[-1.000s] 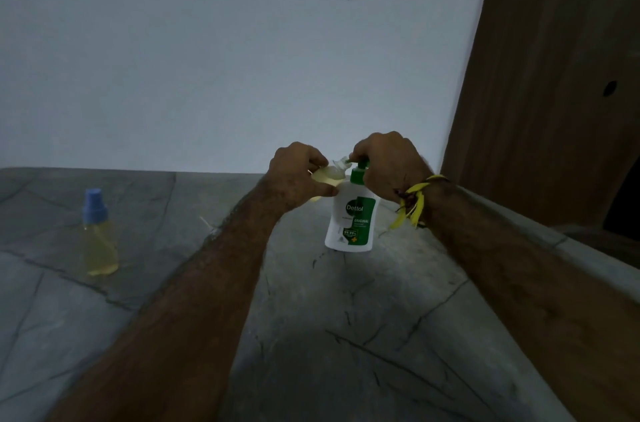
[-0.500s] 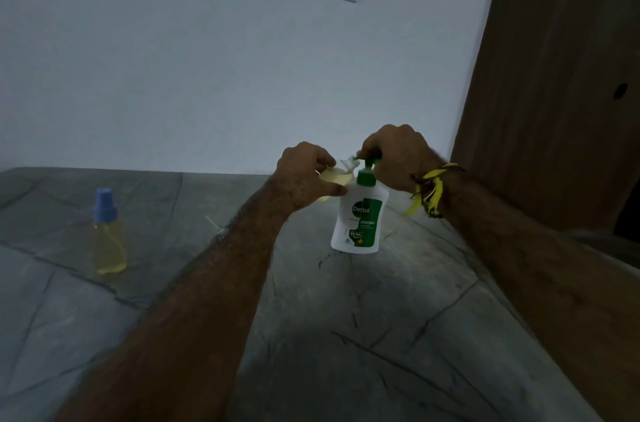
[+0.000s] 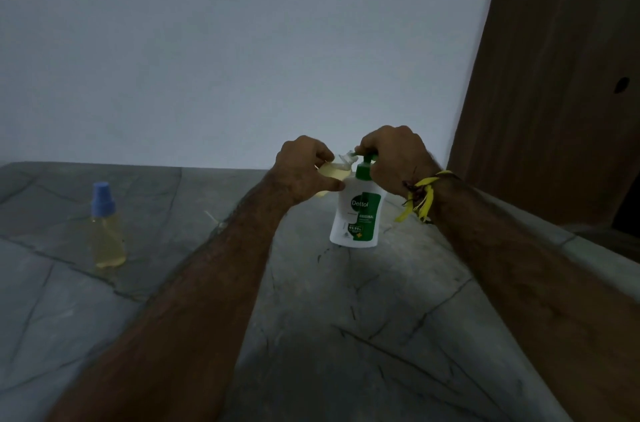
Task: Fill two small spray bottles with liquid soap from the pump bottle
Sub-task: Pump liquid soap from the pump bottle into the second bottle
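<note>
Pump bottle (image 3: 356, 214) upright; spout points left.

Filling a spray bottle at the pump

My left hand (image 3: 304, 170) grips the open spray bottle (image 3: 329, 174) at nine o'clock of the pump bottle (image 3: 356, 214); my right hand (image 3: 394, 158) holds its pump.

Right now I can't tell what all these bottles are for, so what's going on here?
A person is filling a small bottle with soap. The left hand holds it, tilted, up to the spout of the pump bottle, which stands on the stone counter. The right hand rests on the pump head. The small bottle already holds some yellowish liquid. A second spray bottle with a blue cap stands apart to the left, holding yellow liquid.
</note>
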